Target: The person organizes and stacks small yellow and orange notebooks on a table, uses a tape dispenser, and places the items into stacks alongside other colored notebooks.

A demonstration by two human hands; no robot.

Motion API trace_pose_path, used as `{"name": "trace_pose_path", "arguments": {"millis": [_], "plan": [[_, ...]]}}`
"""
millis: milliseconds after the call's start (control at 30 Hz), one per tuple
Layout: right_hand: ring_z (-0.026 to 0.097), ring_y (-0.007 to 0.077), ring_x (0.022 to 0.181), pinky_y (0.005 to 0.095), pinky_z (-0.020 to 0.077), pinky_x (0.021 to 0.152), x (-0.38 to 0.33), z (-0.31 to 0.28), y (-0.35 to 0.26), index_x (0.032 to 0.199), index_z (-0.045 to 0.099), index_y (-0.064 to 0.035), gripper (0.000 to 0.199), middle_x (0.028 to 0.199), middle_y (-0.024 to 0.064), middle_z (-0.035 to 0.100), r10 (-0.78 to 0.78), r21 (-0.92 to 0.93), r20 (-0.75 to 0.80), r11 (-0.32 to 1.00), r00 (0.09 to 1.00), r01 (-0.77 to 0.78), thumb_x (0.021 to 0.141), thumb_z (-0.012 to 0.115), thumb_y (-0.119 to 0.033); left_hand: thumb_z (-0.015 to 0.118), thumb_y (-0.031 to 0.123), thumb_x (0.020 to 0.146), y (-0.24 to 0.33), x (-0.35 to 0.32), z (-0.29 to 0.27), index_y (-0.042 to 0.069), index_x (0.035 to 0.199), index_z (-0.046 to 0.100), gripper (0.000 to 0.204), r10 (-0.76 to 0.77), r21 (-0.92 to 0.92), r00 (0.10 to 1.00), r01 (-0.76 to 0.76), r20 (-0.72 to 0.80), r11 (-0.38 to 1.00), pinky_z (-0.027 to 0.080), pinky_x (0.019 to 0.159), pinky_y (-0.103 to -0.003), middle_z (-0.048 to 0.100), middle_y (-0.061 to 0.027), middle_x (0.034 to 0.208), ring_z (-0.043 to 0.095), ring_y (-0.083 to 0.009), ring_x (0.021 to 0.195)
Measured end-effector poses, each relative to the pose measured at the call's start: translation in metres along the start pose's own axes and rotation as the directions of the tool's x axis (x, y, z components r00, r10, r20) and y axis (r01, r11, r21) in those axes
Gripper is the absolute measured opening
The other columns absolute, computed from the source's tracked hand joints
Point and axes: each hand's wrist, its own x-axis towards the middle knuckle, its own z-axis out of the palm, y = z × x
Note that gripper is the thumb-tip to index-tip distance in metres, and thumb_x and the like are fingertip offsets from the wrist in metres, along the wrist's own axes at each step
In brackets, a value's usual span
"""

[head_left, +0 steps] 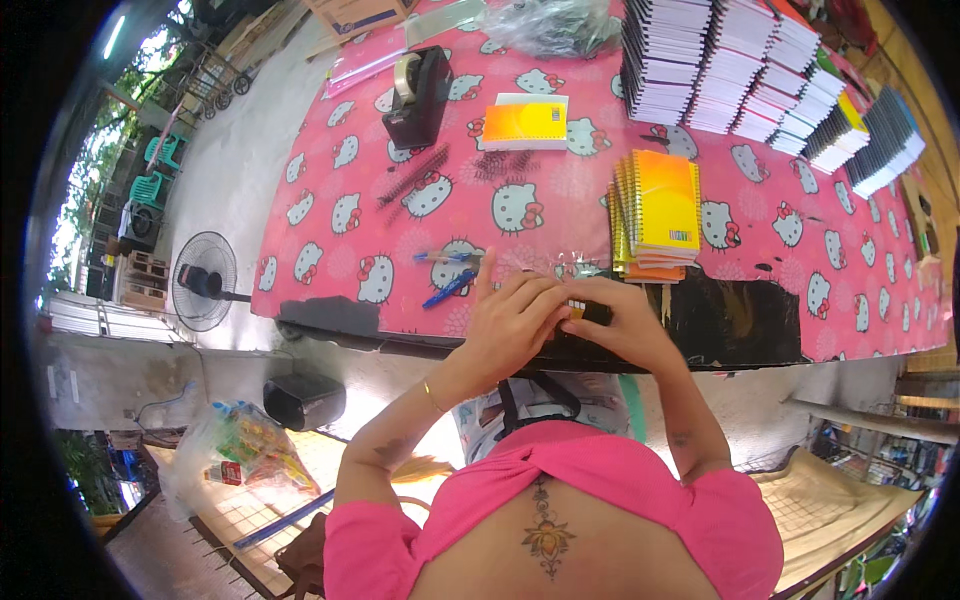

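My left hand [515, 312] and my right hand [625, 322] meet at the table's near edge, fingertips close together. Between them shows a small yellow-and-white bit of something [576, 310], mostly hidden by my fingers, so I cannot make out its kind. Both hands are closed around it, with one left finger sticking up. Just left of my hands lie a blue pen [449, 288] and a clear pen with a blue end [445, 257]. Beyond my right hand stands a stack of yellow-orange spiral notebooks [668, 208].
A black tape dispenser [418, 100], a yellow notebook [525, 122] and loose black binding coils [415, 178] lie farther back. Tall piles of spiral notebooks [668, 65] rise at the far right. Clear plastic [555, 28] sits at the back. A fan [203, 281] stands left of the table.
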Motion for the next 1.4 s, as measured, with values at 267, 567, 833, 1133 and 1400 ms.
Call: {"name": "trace_pose_path", "arguments": {"millis": [267,567,833,1133,1400], "plan": [[0.067,0.0176,0.084,0.03,0.0507,0.074,0.007,-0.035,-0.003,0.1,0.072,-0.0003,0.018,0.093,0.0102,0.073,0.255,0.047,0.191,0.962,0.948,-0.269,0.087,0.072,-0.012,0.068,0.019,0.087,0.001,0.001,0.0,0.012,0.104,0.065,0.018,0.044,0.003,0.997,-0.044,-0.067,0.999,0.03,0.108,-0.055,0.067,-0.0001,0.1,0.062,-0.0183,0.1],[0.067,0.0215,0.083,0.0313,0.0493,0.071,-0.001,-0.004,-0.009,0.1,0.068,-0.0018,0.018,0.089,0.0119,0.069,0.07,-0.376,-0.083,0.921,0.994,-0.096,0.084,0.07,-0.011,0.071,0.012,0.081,0.009,-0.003,-0.004,0.006,0.111,0.065,0.032,0.046,-0.055,0.997,-0.049,-0.058,0.997,0.045,0.079,-0.041,0.062,-0.007,0.099,0.057,-0.0272,0.088],[0.067,0.0335,0.101,0.0379,0.052,0.093,-0.011,-0.001,-0.009,0.125,0.063,-0.008,0.05,0.112,0.0126,0.068,-0.166,-0.347,-0.159,0.932,0.973,0.102,0.075,0.069,-0.001,0.072,0.014,0.085,-0.053,0.003,-0.024,0.004,0.12,0.061,0.039,-0.172,-0.217,0.966,0.129,-0.192,0.968,0.047,0.089,-0.043,0.062,-0.0154,0.119,0.059,-0.0354,0.103],[0.053,0.0311,0.125,0.0461,0.04,0.108,-0.025,0.017,0.023,0.122,0.062,-0.0044,0.048,0.13,0.0126,0.059,-0.136,-0.581,0.143,0.79,0.98,0.195,0.075,0.069,-0.008,0.061,0.026,0.095,-0.096,-0.046,-0.041,0.002,0.134,0.05,0.047,-0.228,0.252,0.96,0.183,0.16,0.95,0.046,0.094,-0.041,0.06,-0.016,0.119,0.058,-0.0323,0.11],[0.053,0.0315,0.125,0.046,0.0395,0.108,-0.023,0.016,0.021,0.123,0.062,-0.0048,0.049,0.131,0.0128,0.059,-0.133,-0.572,0.154,0.796,0.979,0.198,0.075,0.069,-0.008,0.053,0.03,0.1,-0.071,-0.019,-0.024,-0.001,0.11,0.053,0.032,-0.421,-0.539,0.409,0.803,0.809,-0.255,0.062,0.071,-0.041,0.066,-0.0184,0.098,0.072,-0.0305,0.084]]}}
